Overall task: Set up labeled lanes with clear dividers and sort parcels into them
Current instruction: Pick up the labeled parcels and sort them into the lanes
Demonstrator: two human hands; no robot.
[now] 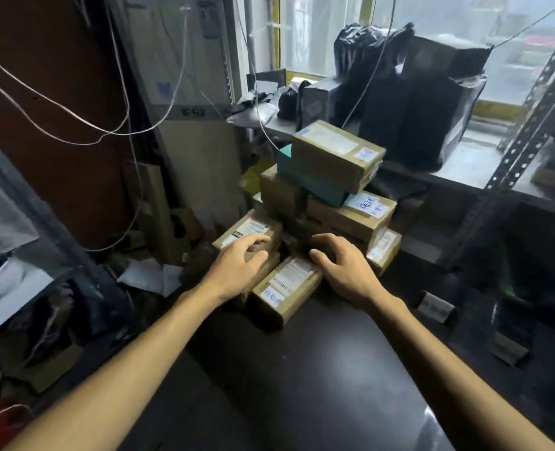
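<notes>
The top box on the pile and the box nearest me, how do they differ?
The top box rests high on a teal box; the nearest box lies low on the dark table. The top box looks larger than the nearest box. Both are brown cardboard with white labels.

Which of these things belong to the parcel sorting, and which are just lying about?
Job: stacked parcels; near parcel between the hands; left hand; right hand; table.
Lying about: black bags; hanging cords; loose papers.
</notes>
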